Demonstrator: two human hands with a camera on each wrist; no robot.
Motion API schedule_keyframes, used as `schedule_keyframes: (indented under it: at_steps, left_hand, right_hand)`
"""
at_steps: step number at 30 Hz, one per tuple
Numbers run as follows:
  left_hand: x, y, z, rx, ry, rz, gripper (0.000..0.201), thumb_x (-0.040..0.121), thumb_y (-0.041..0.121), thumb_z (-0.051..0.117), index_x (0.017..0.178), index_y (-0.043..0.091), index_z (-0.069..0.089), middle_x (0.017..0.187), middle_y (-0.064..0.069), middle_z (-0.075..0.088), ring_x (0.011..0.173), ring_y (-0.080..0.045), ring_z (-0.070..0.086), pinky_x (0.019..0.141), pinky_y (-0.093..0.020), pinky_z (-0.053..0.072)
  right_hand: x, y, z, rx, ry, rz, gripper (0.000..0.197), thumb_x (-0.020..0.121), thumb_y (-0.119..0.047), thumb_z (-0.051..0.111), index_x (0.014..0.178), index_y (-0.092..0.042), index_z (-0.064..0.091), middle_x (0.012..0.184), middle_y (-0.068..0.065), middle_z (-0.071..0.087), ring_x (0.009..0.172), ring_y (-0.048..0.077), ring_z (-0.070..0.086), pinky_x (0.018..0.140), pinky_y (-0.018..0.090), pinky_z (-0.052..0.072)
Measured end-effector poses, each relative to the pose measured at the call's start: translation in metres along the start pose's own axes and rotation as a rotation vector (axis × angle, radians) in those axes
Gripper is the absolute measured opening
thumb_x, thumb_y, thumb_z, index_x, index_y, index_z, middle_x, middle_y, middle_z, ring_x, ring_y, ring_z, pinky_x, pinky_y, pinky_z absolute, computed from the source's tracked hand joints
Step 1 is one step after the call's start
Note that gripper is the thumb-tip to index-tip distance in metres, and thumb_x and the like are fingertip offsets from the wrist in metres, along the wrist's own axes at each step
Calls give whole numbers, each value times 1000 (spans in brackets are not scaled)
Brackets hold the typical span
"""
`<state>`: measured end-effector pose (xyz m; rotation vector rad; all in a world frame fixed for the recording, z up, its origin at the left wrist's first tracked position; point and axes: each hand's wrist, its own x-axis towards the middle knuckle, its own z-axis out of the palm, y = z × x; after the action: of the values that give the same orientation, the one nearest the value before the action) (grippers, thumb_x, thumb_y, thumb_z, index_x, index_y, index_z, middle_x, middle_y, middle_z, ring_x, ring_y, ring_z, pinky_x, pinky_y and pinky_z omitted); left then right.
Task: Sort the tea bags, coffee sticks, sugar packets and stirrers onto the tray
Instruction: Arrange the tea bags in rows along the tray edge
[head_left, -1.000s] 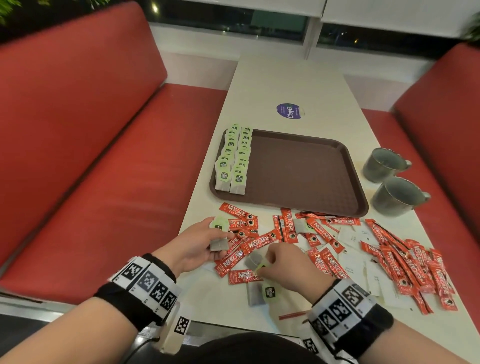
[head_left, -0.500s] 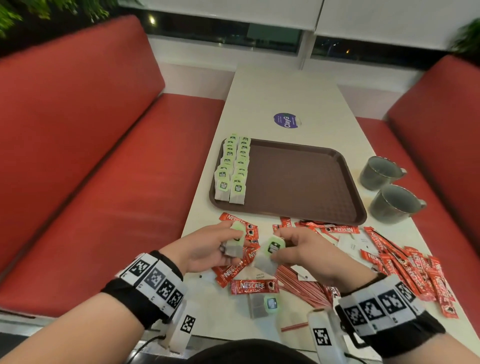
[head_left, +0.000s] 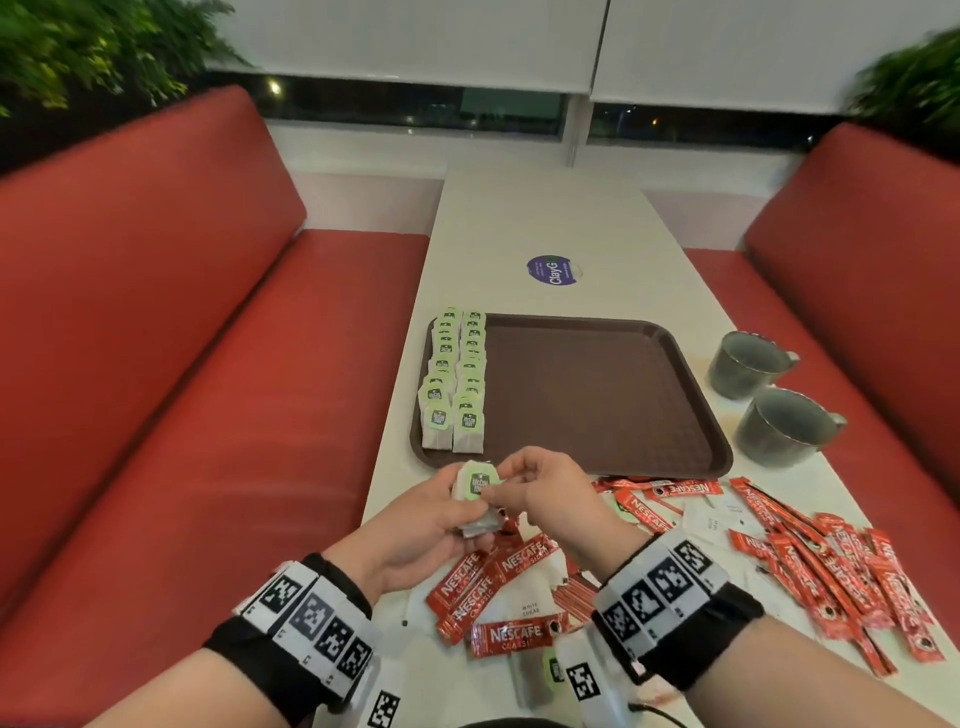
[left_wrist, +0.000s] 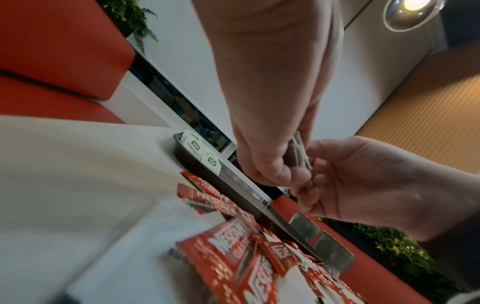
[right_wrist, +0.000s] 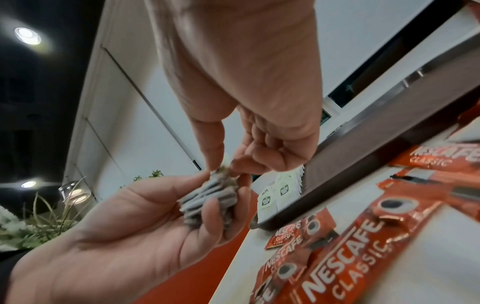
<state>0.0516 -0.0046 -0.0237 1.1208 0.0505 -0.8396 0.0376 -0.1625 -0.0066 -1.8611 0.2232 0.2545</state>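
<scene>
The fingers (right_wrist: 207, 214) of the left hand (head_left: 415, 530) are curled round a small stack of tea bags (head_left: 475, 501), the palm turned up and the stack resting across the fingertips; the right hand (head_left: 550, 499) meets it from the other side, its thumb and forefinger closed in a pinch on the top edge of the stack, the other fingers loosely bent beneath; in the right wrist view the stack (right_wrist: 207, 197) shows as several grey paper layers fanned at their ends; from the head view the uppermost bag bears a pale green tag with a dark label. Both hands are raised above the desk (head_left: 545, 218), just in front of the near left corner of the brown tray (head_left: 597, 395).

On the tray, two neat rows of tea bags (head_left: 457, 374) with green tags run along its left side, overlapping one another; the remainder of the tray floor is bare brown. Red coffee sticks (head_left: 488, 582) marked Nescafé Classic lie scattered on the desk beneath and to the right of the hands, mixed with white sugar packets (head_left: 530, 603); a further heap of red sticks (head_left: 841, 566) spreads toward the right edge. One more tea bag (head_left: 540, 675) lies near the desk's front edge, partly behind the right wrist band. Two grey mugs (head_left: 779, 421) stand beside the tray's right side.
</scene>
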Motion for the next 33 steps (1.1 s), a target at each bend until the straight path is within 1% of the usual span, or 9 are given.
schedule_keyframes:
  at_steps: [5, 12, 15, 18, 21, 25, 27, 29, 33]
  left_hand:
    - [11, 10, -7, 63, 51, 53, 42, 92, -8, 49, 128, 14, 47, 109, -13, 63, 87, -17, 65, 72, -26, 54]
    - [26, 24, -38, -170, 210, 122, 38, 95, -3, 33, 126, 10, 52, 111, -12, 64, 90, -21, 57, 78, -33, 47]
    - [29, 25, -55, -167, 297, 144, 35, 96, -7, 34, 119, 12, 52, 122, -17, 58, 104, -26, 57, 90, -36, 50]
    - [28, 27, -65, -170, 351, 184, 32, 95, -8, 38, 116, 13, 51, 120, -14, 59, 107, -25, 59, 86, -34, 51]
    - [28, 28, -74, -164, 404, 207, 33, 96, -7, 39, 122, 10, 48, 118, -15, 60, 103, -24, 60, 85, -33, 51]
    - [29, 27, -76, -142, 413, 195, 33, 96, -7, 38, 122, 9, 49, 118, -15, 60, 104, -24, 59, 87, -33, 51]
    - [30, 25, -75, -146, 417, 190, 30, 96, -7, 38, 111, 14, 54, 113, -12, 61, 99, -22, 59, 85, -32, 51]
    - [32, 25, -74, -144, 407, 182, 30, 96, -7, 38, 105, 16, 55, 109, -11, 62, 96, -21, 60, 83, -32, 51]
    - [35, 26, -74, -120, 399, 164, 30, 96, -6, 39, 105, 17, 56, 111, -11, 63, 96, -21, 60, 81, -32, 52]
  right_hand:
    - [27, -3, 5, 78, -74, 84, 16, 80, -9, 73, 69, -14, 62, 58, -6, 60, 48, 4, 52, 45, 15, 40]
    - [73, -13, 14, 168, -9, 88, 12, 86, -9, 68, 78, -10, 58, 63, 3, 58, 50, 7, 52, 45, 17, 39]
    - [95, -16, 20, 76, 18, 79, 17, 87, -9, 67, 76, -11, 54, 64, 4, 56, 50, 8, 54, 46, 18, 42]
    - [113, -17, 29, -70, -6, 101, 18, 86, -9, 67, 75, -12, 53, 66, 5, 57, 57, 14, 57, 60, 26, 51]
    - [124, -13, 38, -249, -39, 119, 23, 86, -11, 66, 69, -16, 51, 62, 2, 59, 58, 14, 55, 64, 29, 49]
    - [128, -17, 44, -518, -44, 66, 24, 81, -16, 71, 70, -16, 49, 74, 0, 58, 67, 14, 53, 57, 21, 40]
    - [128, -20, 48, -617, -57, 42, 14, 80, -17, 71, 82, -15, 57, 90, 3, 62, 82, 18, 56, 65, 22, 40]
    - [128, -21, 52, -655, -58, 29, 26, 80, -16, 69, 105, -10, 63, 108, 8, 63, 97, 22, 59, 72, 22, 40]
    - [131, -25, 57, -734, -76, -2, 33, 85, -10, 61, 118, -9, 59, 116, 11, 61, 104, 26, 58, 74, 22, 40]
